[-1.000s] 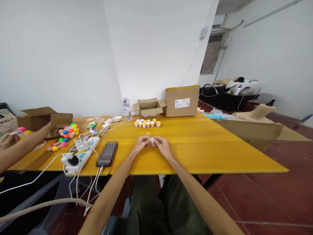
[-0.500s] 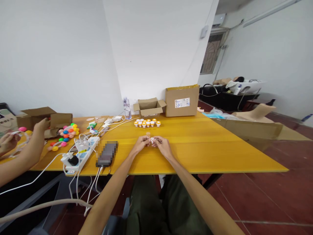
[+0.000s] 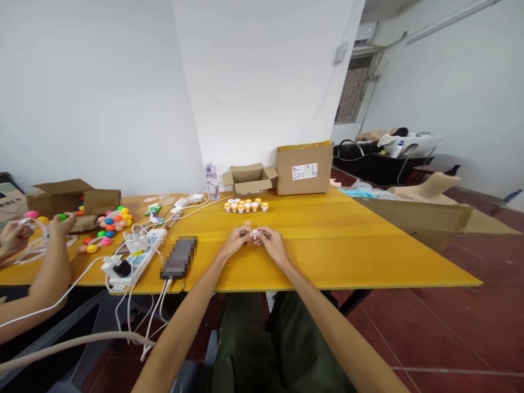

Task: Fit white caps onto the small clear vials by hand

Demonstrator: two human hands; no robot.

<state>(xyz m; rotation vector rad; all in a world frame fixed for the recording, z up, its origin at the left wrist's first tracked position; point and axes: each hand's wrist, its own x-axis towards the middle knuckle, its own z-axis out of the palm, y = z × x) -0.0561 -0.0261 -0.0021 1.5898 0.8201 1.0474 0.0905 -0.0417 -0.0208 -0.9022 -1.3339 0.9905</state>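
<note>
Between my fingertips, over the middle of the table, is a small white part (image 3: 255, 234) with a few dark spots, too small to name. My left hand (image 3: 238, 241) pinches it from the left, thumb and fingers together. From the other side my right hand (image 3: 271, 243) grips it, its fingers curled in. A small pale translucent piece (image 3: 248, 223) shows just beyond my fingers. Past that stands a cluster of round white pieces with orange rims (image 3: 247, 206).
Behind the cluster are an open carton (image 3: 250, 188), a taller carton (image 3: 305, 169) and a bottle (image 3: 212, 182). Left of me lie a phone (image 3: 179, 258) and a cabled power strip (image 3: 141, 261). A co-worker's hand (image 3: 62, 225) holds a green ball near coloured balls (image 3: 117, 221).
My hands keep their place, while the white part looks slightly turned. The co-worker's hand has drawn back from the left carton with a green ball.
</note>
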